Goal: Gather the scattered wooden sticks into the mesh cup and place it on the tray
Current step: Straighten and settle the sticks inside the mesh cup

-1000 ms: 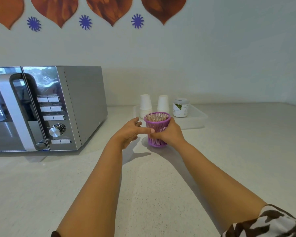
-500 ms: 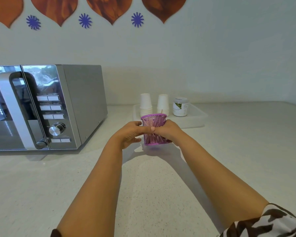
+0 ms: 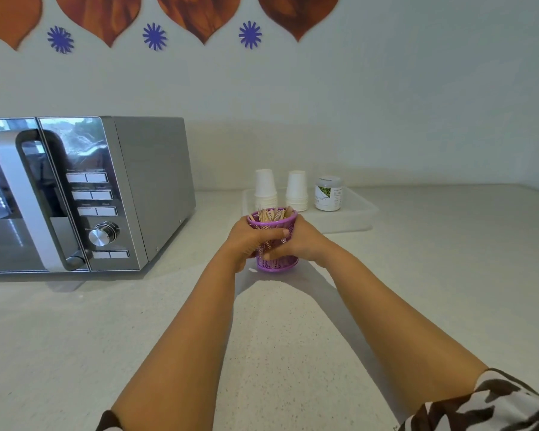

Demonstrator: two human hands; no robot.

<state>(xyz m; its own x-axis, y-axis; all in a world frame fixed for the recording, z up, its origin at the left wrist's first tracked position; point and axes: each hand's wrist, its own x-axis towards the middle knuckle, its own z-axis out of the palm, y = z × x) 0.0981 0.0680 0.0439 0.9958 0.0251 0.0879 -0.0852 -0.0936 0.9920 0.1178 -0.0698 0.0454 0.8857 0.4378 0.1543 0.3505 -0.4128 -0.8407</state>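
Note:
A purple mesh cup (image 3: pixel 276 264) stands upright on the counter, just in front of the white tray (image 3: pixel 360 213). Wooden sticks (image 3: pixel 266 215) fill it and poke out at the rim. My left hand (image 3: pixel 249 241) wraps the cup from the left, thumb across its front. My right hand (image 3: pixel 304 244) grips it from the right, fingers across the mesh. The middle of the cup is hidden by my fingers.
On the tray stand two stacks of white paper cups (image 3: pixel 265 189) (image 3: pixel 296 191) and a small labelled jar (image 3: pixel 328 194). A silver microwave (image 3: pixel 84 194) fills the left side. The wall runs behind the tray.
The cup was tilted and lifted slightly between both hands half a second ago; now it is upright again, with both hands closed around it. My left hand has moved onto the cup.

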